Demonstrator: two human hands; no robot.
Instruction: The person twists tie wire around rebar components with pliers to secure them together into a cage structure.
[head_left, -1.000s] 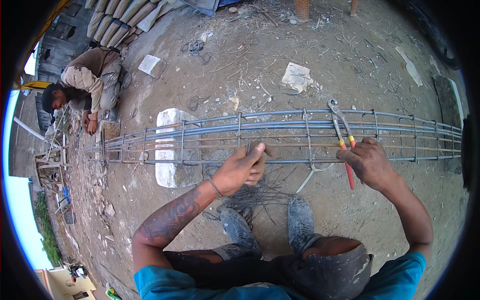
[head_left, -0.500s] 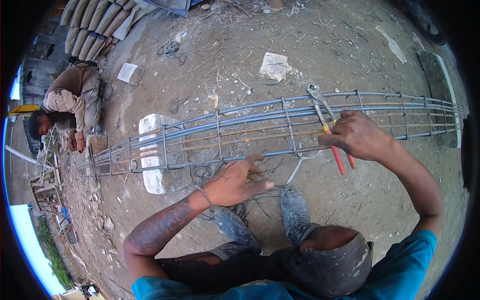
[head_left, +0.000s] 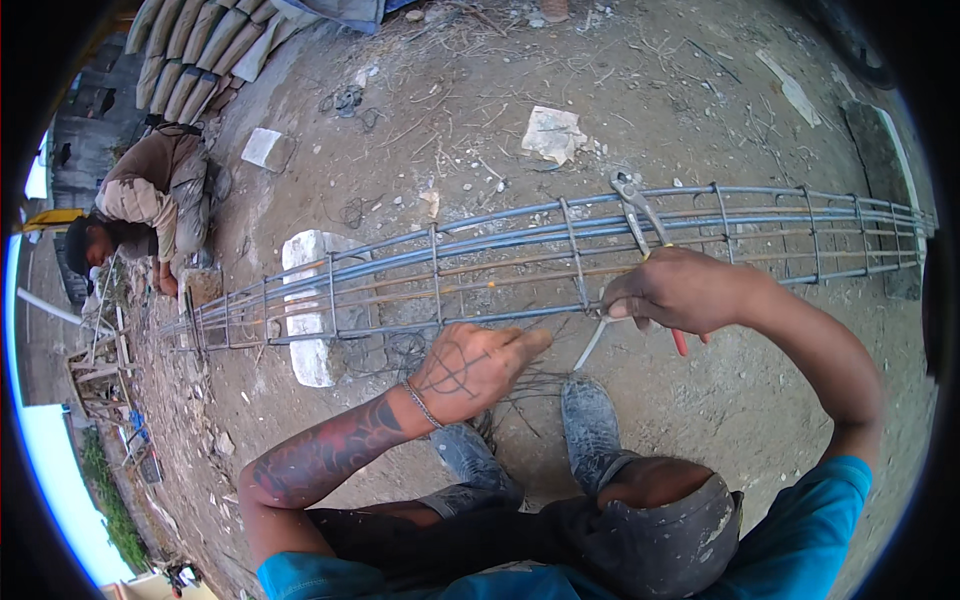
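Note:
A long steel rebar cage (head_left: pixel 500 238) with square stirrups runs across in front of me. Pincers with red handles (head_left: pixel 640 215) lie across it, their jaws over the far bar. My right hand (head_left: pixel 690 290) covers the middle of the pincers; its fingertips close together beside a stirrup corner on the near bar. Whether it grips the handles, and what the fingertips pinch, is hidden. My left hand (head_left: pixel 465 370) is back-up at the near bar, fingers pointing right, tips blurred and thumb hidden. Thin dark wires (head_left: pixel 535 385) lie below it. A pale strip (head_left: pixel 590 348) lies near my right fingertips.
A white block (head_left: pixel 308 355) sits under the cage's left part, a slab (head_left: pixel 885 170) at its right end. Another person (head_left: pixel 160 190) crouches at far left. My shoes (head_left: pixel 590 425) are close to the near bar. Stacked sacks (head_left: pixel 185 60) and a flattened paper (head_left: pixel 552 135) lie beyond.
My right hand has slid left and slightly nearer, its fingers closing by the stirrup corner; the pincers barely moved. My left hand has turned back-up, its spread thumb now hidden.

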